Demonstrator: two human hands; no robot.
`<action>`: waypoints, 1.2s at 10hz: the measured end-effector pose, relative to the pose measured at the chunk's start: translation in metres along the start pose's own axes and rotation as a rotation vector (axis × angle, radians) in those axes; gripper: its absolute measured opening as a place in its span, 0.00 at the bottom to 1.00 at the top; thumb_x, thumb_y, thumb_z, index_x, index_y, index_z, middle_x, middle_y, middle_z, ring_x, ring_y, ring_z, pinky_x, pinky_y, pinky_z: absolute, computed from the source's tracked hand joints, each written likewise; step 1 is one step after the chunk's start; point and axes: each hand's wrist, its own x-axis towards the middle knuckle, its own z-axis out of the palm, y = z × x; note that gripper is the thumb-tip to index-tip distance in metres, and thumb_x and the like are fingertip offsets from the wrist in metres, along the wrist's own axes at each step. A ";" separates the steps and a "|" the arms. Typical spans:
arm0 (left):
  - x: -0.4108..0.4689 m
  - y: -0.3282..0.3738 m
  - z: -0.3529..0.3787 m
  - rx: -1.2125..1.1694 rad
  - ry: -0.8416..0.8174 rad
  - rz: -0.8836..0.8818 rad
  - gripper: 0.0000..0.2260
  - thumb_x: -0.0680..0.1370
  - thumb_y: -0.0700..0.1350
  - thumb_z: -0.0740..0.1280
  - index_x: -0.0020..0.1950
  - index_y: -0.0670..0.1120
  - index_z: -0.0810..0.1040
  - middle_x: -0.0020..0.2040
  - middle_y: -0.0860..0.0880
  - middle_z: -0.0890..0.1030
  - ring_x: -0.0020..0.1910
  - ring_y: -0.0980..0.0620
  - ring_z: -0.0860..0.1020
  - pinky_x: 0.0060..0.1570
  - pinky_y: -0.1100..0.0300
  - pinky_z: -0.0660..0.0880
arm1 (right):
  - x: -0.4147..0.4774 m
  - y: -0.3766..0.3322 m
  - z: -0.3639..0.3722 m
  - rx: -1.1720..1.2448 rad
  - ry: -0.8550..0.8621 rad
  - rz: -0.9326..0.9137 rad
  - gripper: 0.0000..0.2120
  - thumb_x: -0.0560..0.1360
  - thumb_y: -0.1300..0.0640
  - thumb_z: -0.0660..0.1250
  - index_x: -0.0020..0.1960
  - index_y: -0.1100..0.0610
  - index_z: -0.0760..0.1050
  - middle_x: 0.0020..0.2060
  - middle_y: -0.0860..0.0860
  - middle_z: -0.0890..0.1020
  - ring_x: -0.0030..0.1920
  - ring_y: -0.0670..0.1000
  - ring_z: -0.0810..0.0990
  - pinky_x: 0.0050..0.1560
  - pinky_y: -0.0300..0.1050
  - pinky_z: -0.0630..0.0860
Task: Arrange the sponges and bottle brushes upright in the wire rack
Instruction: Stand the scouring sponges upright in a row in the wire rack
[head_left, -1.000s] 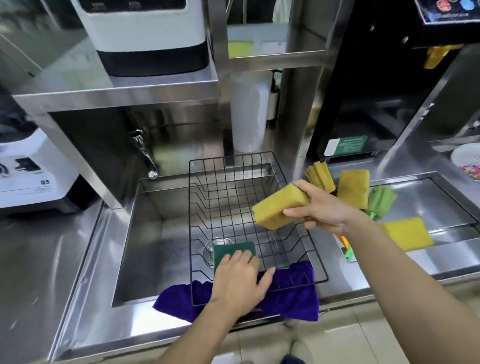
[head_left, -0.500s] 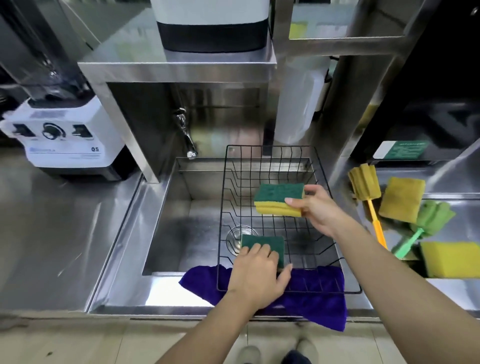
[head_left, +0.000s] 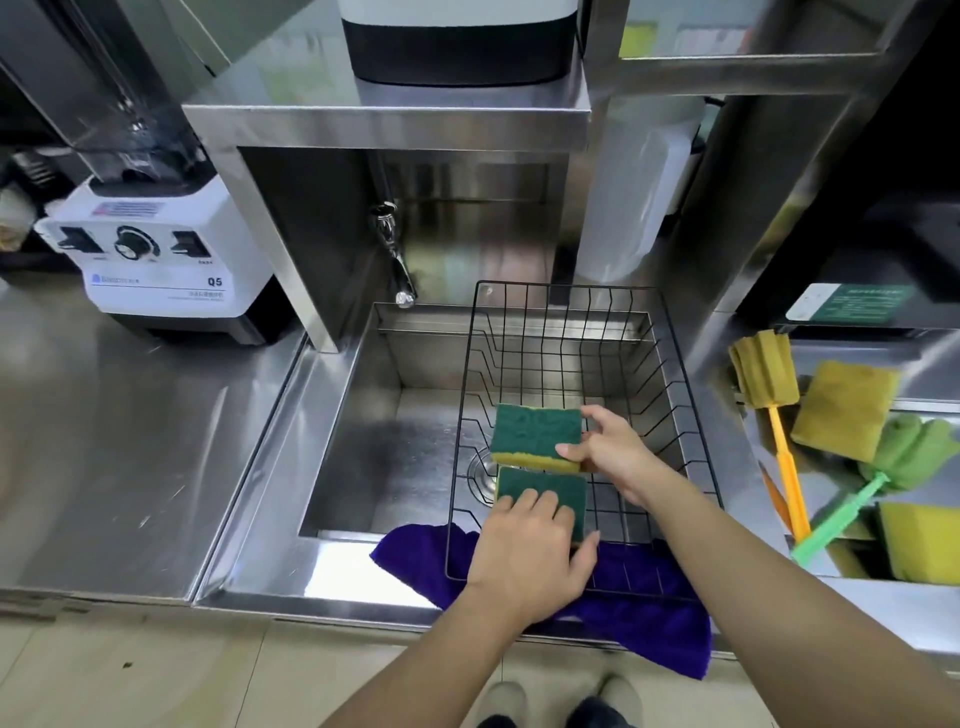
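Note:
A black wire rack sits over the right half of the steel sink. My left hand grips a green-and-yellow sponge standing on edge at the rack's near end. Just behind it, my right hand holds a second green-and-yellow sponge upright, low inside the rack. On the counter to the right lie a yellow bottle brush with an orange handle, a green bottle brush and two yellow sponges.
A purple cloth lies under the rack's front edge and hangs over the counter. The faucet points into the sink. A white blender base stands on the left counter. A steel shelf hangs overhead.
My right hand carried the second sponge from the right counter into the rack, turned it green side towards me and lowered it behind the first. My left hand stayed on its sponge.

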 end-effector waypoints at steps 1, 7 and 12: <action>0.000 0.001 0.000 0.001 0.001 -0.006 0.19 0.74 0.55 0.57 0.33 0.44 0.76 0.31 0.47 0.76 0.32 0.47 0.73 0.33 0.58 0.71 | 0.001 0.002 -0.004 -0.052 -0.030 0.031 0.27 0.70 0.71 0.67 0.67 0.58 0.69 0.59 0.57 0.79 0.61 0.58 0.77 0.66 0.55 0.72; 0.007 0.020 -0.005 0.019 -0.127 0.073 0.19 0.74 0.57 0.57 0.34 0.45 0.76 0.32 0.47 0.76 0.33 0.46 0.74 0.34 0.55 0.71 | -0.024 -0.005 -0.021 -0.702 0.135 -0.130 0.28 0.76 0.51 0.65 0.71 0.59 0.63 0.70 0.58 0.64 0.68 0.59 0.70 0.69 0.49 0.66; 0.047 0.099 0.011 0.033 -0.343 0.220 0.29 0.76 0.64 0.44 0.59 0.47 0.75 0.55 0.48 0.79 0.55 0.48 0.74 0.53 0.53 0.68 | -0.083 0.033 -0.172 -0.333 0.750 -0.200 0.15 0.75 0.61 0.63 0.61 0.62 0.74 0.46 0.54 0.76 0.46 0.52 0.75 0.49 0.47 0.71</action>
